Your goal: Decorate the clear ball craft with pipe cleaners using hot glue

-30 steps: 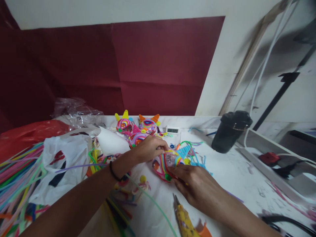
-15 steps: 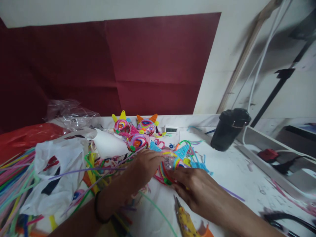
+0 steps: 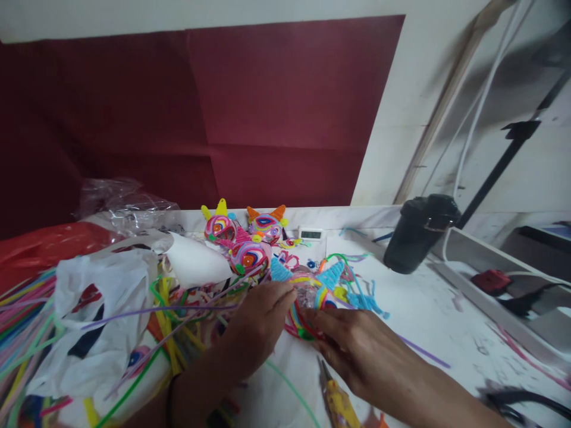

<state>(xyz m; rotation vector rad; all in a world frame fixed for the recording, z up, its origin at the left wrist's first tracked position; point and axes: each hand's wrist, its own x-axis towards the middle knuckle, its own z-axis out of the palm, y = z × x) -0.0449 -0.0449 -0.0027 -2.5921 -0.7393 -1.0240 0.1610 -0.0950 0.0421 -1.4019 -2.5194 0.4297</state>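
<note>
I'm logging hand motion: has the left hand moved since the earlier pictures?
Yes: the left hand has moved down the picture, away from the white display.

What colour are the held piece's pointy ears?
Light blue; the pointy ears show best in head view.

A small animal head (image 3: 307, 296), bright and many-coloured, well in from the back edge of the white table (image 3: 401, 297). Two pointed light-blue ears (image 3: 331, 275) stand up from its top, spread apart, toward that back edge. Curved bands of red, pink, yellow and blue strands run around it, and a greyish, see-through patch shows in the middle. There is a green spot low on the near side. The right hand (image 3: 352, 342) pinches its near edge between thumb and fingers, covering part of that side. The left hand (image 3: 263, 315) lies against its left side, fingertips beside the patch. Whether its underside rests on the table cannot be seen.
</note>
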